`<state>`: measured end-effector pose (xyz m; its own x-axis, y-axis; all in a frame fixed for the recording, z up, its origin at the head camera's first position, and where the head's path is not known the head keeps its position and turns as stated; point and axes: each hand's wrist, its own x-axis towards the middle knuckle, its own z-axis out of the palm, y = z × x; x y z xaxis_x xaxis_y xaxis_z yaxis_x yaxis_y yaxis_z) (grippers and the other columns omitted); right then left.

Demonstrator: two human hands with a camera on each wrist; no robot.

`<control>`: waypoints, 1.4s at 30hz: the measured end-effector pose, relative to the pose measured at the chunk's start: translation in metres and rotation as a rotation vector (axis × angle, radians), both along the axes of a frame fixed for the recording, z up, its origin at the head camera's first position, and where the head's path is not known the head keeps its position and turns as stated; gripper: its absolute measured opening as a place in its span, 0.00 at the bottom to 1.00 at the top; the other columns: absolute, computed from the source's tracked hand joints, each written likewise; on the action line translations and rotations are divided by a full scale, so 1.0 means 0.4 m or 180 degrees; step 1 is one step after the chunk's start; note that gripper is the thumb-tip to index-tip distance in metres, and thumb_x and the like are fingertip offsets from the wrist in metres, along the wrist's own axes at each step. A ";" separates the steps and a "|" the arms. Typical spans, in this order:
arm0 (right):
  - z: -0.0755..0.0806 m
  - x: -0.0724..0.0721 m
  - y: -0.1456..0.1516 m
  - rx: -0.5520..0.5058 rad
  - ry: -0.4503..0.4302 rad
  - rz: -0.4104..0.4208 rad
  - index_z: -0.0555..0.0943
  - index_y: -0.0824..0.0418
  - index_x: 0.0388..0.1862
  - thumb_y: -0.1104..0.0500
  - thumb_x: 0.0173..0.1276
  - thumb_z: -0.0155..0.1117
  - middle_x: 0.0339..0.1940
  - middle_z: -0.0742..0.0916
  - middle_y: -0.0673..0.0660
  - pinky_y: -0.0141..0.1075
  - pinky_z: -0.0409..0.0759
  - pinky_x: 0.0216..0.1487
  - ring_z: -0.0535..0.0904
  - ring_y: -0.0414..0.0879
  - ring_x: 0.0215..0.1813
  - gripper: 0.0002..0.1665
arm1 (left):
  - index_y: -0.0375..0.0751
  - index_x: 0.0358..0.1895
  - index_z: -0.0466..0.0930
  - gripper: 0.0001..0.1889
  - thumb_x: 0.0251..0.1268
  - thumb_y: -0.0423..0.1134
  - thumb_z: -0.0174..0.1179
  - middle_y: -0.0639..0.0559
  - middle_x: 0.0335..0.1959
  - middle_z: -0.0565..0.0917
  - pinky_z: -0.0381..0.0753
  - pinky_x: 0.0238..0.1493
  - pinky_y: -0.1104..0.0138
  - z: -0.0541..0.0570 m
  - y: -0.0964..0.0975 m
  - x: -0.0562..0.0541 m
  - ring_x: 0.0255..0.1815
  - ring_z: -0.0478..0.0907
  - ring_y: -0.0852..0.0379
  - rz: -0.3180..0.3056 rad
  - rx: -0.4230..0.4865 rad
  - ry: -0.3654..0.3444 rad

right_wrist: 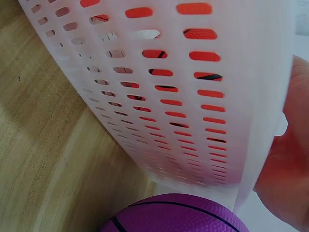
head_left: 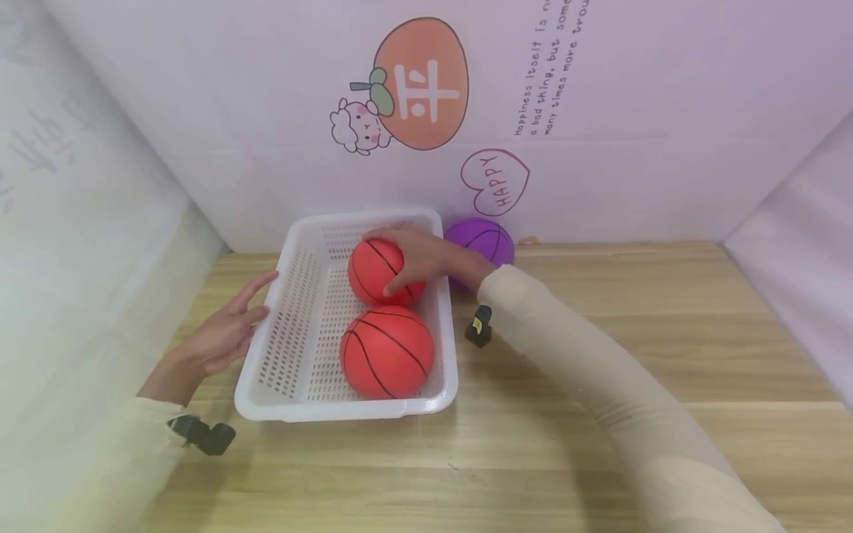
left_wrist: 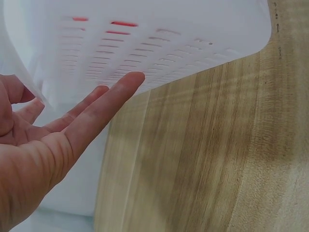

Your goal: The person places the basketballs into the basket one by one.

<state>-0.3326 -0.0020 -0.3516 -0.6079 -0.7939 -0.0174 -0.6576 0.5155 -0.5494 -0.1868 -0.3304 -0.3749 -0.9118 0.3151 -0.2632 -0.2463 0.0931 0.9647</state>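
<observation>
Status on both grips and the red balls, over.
Left grip at left rim of white basket. Right grip curled over far red ball, inside. Near red ball also inside. Purple ball outside, to the right; nothing evident in the way.

The left arm (head_left: 123,455) angles forward to a left hand (head_left: 225,334) with its fingers (left_wrist: 106,106) extended and parted, while the right arm (head_left: 600,377), in a pale sleeve (head_left: 566,344), reaches diagonally leftward, its right hand (head_left: 421,255) curved, thumb (head_left: 400,280) spread from the fingers.
</observation>
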 end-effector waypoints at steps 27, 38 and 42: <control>0.020 0.015 0.016 -0.0171 0.0024 -0.0134 0.58 0.54 0.81 0.50 0.59 0.77 0.77 0.64 0.57 0.50 0.67 0.69 0.54 0.52 0.76 0.55 | 0.63 0.82 0.35 0.33 0.84 0.37 0.37 0.32 0.68 0.61 0.83 0.49 0.48 -0.001 -0.006 -0.002 0.54 0.81 0.50 -0.0068 -0.0007 0.0030; 0.038 0.024 0.043 -0.0215 0.0141 -0.0229 0.59 0.54 0.80 0.48 0.61 0.75 0.75 0.66 0.57 0.50 0.66 0.69 0.55 0.52 0.75 0.53 | 0.61 0.82 0.34 0.34 0.84 0.37 0.39 0.43 0.61 0.71 0.83 0.49 0.49 -0.003 -0.010 -0.006 0.53 0.82 0.48 -0.0102 0.0080 0.0010; 0.046 0.027 0.059 -0.0163 0.0266 -0.0232 0.59 0.55 0.80 0.47 0.62 0.74 0.76 0.67 0.56 0.50 0.63 0.71 0.55 0.52 0.76 0.53 | 0.60 0.82 0.33 0.34 0.84 0.36 0.39 0.46 0.59 0.74 0.83 0.48 0.49 -0.002 -0.012 -0.008 0.53 0.82 0.48 -0.0098 0.0101 -0.0010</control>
